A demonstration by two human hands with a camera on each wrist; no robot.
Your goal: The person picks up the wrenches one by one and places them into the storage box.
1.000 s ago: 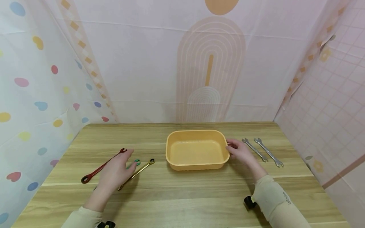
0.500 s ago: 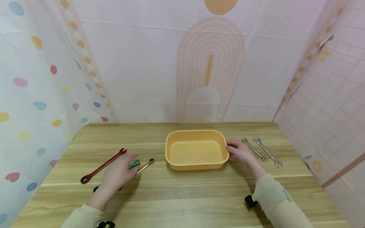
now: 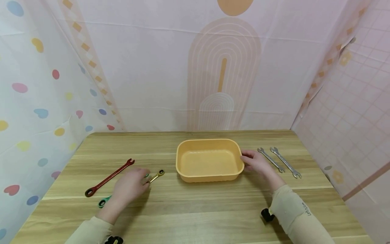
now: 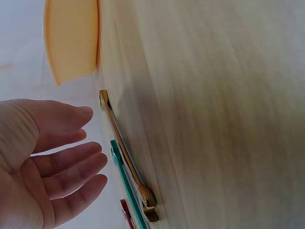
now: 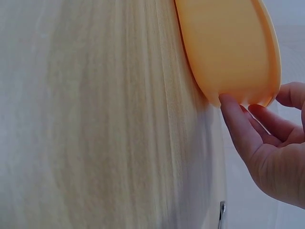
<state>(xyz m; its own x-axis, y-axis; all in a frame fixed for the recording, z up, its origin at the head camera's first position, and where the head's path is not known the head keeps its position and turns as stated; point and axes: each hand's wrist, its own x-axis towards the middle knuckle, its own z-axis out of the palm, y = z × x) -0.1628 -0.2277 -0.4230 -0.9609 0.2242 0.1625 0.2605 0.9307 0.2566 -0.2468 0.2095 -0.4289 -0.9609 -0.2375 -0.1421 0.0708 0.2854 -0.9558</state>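
My left hand (image 3: 129, 186) hovers over the gold ratcheting wrench (image 3: 156, 176) and the green ratcheting wrench (image 3: 103, 202), covering much of both from the head view. Its fingers are loosely bent, and the left wrist view shows nothing between them and a gap to the gold wrench (image 4: 125, 148). A red ratcheting wrench (image 3: 109, 178) lies just left of that hand. At the right end of a yellow plastic basin (image 3: 210, 179), my right hand (image 3: 259, 162) rests its fingertips against the outer wall. In the right wrist view, those fingers (image 5: 233, 117) are spread along the basin's end.
Two silver open-end wrenches, a shorter one (image 3: 271, 160) and a longer one (image 3: 285, 162), lie slanted to the right of my right hand. Patterned cloth (image 3: 152, 67) hangs behind and at both sides of the wooden table (image 3: 213, 213).
My left hand has moved right and nearer, away from the red wrench, uncovering that wrench and the green wrench's ring end. My right hand stays at the basin, which has not moved.
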